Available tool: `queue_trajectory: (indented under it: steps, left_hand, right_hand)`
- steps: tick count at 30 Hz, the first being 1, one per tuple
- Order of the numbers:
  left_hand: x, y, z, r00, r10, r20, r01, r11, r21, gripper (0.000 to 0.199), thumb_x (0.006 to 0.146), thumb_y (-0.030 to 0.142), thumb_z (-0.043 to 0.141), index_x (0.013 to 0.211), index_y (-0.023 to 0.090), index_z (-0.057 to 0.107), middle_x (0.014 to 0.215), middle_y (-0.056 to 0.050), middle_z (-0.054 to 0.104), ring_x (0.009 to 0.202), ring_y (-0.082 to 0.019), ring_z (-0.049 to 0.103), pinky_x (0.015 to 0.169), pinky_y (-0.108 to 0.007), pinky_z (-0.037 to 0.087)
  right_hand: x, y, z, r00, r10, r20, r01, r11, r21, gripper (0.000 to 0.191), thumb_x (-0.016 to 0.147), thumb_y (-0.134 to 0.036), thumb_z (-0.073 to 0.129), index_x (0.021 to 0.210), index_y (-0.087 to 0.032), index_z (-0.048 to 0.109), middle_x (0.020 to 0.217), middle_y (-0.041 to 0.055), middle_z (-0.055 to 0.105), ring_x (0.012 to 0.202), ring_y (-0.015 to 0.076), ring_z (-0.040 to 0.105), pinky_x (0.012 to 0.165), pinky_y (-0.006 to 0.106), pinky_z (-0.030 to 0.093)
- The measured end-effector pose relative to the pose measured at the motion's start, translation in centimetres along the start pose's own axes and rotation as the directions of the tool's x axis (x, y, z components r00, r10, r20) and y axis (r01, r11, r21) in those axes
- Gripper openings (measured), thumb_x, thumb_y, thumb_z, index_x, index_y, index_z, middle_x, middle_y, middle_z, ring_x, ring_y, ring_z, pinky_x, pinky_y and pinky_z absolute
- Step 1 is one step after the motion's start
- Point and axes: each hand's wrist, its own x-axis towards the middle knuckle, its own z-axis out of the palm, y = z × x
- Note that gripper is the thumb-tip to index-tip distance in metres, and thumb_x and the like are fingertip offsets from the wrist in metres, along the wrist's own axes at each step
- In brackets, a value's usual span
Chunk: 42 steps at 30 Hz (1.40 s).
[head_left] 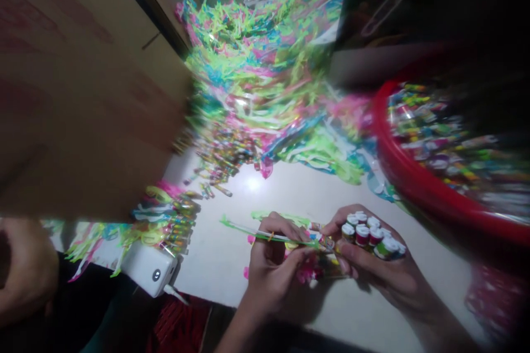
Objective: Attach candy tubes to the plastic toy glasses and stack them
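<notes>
My left hand (269, 267) pinches a thin green and white plastic strip (244, 230), which sticks out to the left past the fingers. A bunch of small printed tubes with white ends (363, 233) fills my right hand (383, 273). Between the two hands, my right fingertips hold one more small tube (327, 242), and the strip's near end meets it. Whether the strip is fastened there I cannot make out. Under my hands, more tubes and pink and yellow pieces (308, 274) lie on the white table (223, 270), partly hidden.
Colourful plastic strips (265, 66) heap up at the back, with loose tubes (227, 146) before them. A red basin (397, 162) of tubes stands right. A cardboard box (83, 94) blocks the left; below it are tasselled tubes (178, 223), a white power bank (149, 270) and another person's arm (27, 270).
</notes>
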Motion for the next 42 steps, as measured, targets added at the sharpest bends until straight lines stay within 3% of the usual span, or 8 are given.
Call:
queue_trajectory:
  steps: [5,9,20,23,26,31,39,42]
  left_hand:
    - [0.1,-0.7,-0.1,0.998,0.057,-0.030,-0.057,0.998,0.018,0.022,0.093,0.002,0.072,0.097,0.021,0.062,0.093,0.002,0.063,0.090,-0.006,0.068,0.084,-0.015,0.057]
    - [0.2,-1.2,-0.3,0.986,0.169,-0.005,-0.169,0.985,0.046,0.023,0.094,0.000,0.069,0.099,0.022,0.064,0.094,0.001,0.064,0.094,-0.007,0.069,0.088,-0.015,0.059]
    - [0.6,-1.2,-0.3,0.973,0.230,0.028,-0.231,0.970,0.072,0.019,0.094,0.006,0.074,0.100,0.021,0.064,0.093,0.001,0.065,0.093,-0.008,0.070,0.087,-0.016,0.059]
    - [0.6,-0.9,-0.3,0.968,0.247,0.038,-0.249,0.964,0.090,0.019,0.094,0.007,0.074,0.099,0.022,0.063,0.093,0.000,0.064,0.091,-0.009,0.069,0.086,-0.017,0.059]
    - [0.4,-0.6,0.0,0.983,0.182,0.018,-0.183,0.979,0.094,0.020,0.094,0.006,0.074,0.098,0.022,0.063,0.093,0.000,0.064,0.090,-0.010,0.069,0.083,-0.018,0.058]
    - [0.3,0.3,0.4,0.997,-0.002,-0.076,0.008,0.997,0.072,0.017,0.094,0.010,0.076,0.093,0.020,0.063,0.091,0.000,0.064,0.088,-0.009,0.068,0.082,-0.017,0.056]
    - [0.2,0.8,0.3,0.991,-0.091,-0.095,0.096,0.994,0.051,0.016,0.094,0.020,0.080,0.092,0.019,0.064,0.090,0.001,0.064,0.087,-0.009,0.069,0.081,-0.017,0.056]
    - [0.2,0.8,0.1,0.987,-0.116,-0.106,0.125,0.989,0.079,0.015,0.095,0.024,0.079,0.094,0.019,0.065,0.092,0.000,0.064,0.088,-0.010,0.067,0.083,-0.019,0.056]
  right_hand:
    - [0.2,0.3,0.2,0.999,0.016,0.035,-0.014,0.999,-0.044,0.038,0.088,-0.052,0.088,0.106,-0.022,0.073,0.083,0.0031,0.073,0.057,0.0071,0.050,0.045,0.017,0.030]
    - [0.6,0.3,0.5,0.998,0.029,0.063,-0.030,1.000,0.004,0.037,0.091,-0.053,0.085,0.106,-0.020,0.075,0.065,-0.0011,0.060,0.058,0.0087,0.051,0.052,0.019,0.037]
    - [1.0,0.3,0.5,0.991,0.075,0.115,-0.082,0.995,0.056,0.041,0.092,-0.052,0.084,0.113,-0.020,0.070,0.065,-0.0007,0.062,0.059,0.0125,0.057,0.055,0.022,0.046]
    - [1.0,0.3,0.7,0.993,0.084,0.083,-0.090,0.993,0.072,0.042,0.089,-0.051,0.086,0.113,-0.020,0.069,0.078,0.0017,0.069,0.058,0.0124,0.059,0.052,0.023,0.047]
    - [0.8,0.7,0.5,0.998,0.065,0.008,-0.065,0.997,0.046,0.046,0.086,-0.052,0.089,0.115,-0.023,0.067,0.098,0.0047,0.075,0.059,0.0121,0.061,0.052,0.024,0.048]
    - [0.3,1.4,0.0,0.998,0.042,-0.039,-0.044,0.997,-0.070,0.045,0.090,-0.056,0.085,0.119,-0.026,0.067,0.086,0.0022,0.073,0.064,0.0147,0.063,0.058,0.025,0.049]
    - [0.4,1.5,0.1,0.998,-0.020,-0.063,0.006,0.976,-0.216,0.045,0.091,-0.062,0.081,0.116,-0.028,0.066,0.108,0.0037,0.076,0.081,0.0183,0.069,0.075,0.029,0.057]
    - [0.4,1.8,0.0,0.996,-0.036,-0.084,0.013,0.966,-0.260,0.045,0.090,-0.062,0.081,0.114,-0.028,0.067,0.108,0.0050,0.077,0.090,0.0216,0.072,0.072,0.027,0.056]
